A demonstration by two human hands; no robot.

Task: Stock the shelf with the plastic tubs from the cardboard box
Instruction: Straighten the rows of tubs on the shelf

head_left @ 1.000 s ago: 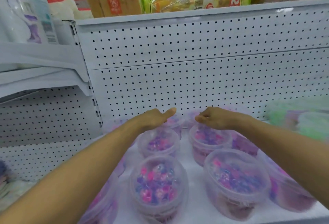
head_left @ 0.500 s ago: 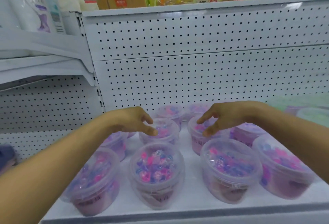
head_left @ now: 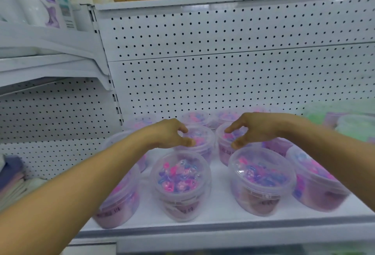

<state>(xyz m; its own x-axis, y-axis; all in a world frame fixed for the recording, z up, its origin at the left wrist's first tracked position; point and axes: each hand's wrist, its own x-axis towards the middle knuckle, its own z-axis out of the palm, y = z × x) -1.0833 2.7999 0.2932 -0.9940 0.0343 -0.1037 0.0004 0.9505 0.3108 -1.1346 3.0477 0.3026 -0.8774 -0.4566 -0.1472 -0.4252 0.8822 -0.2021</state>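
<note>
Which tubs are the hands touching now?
The two middle-row tubs: left hand on one, right hand on its neighbour. Front tubs are untouched.

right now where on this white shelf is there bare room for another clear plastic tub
Bare white shelf shows only in the lane between the two front clear plastic tubs and along the front lip. The back rows, under the left hand and right hand, are crowded.

left hand (head_left: pixel 168 134) curled, right hand (head_left: pixel 252 130) curled

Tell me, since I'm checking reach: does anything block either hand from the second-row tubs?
Nothing visible does. The left hand hangs over one second-row tub, the right hand over its neighbour, fingers curled at the lids.
</note>
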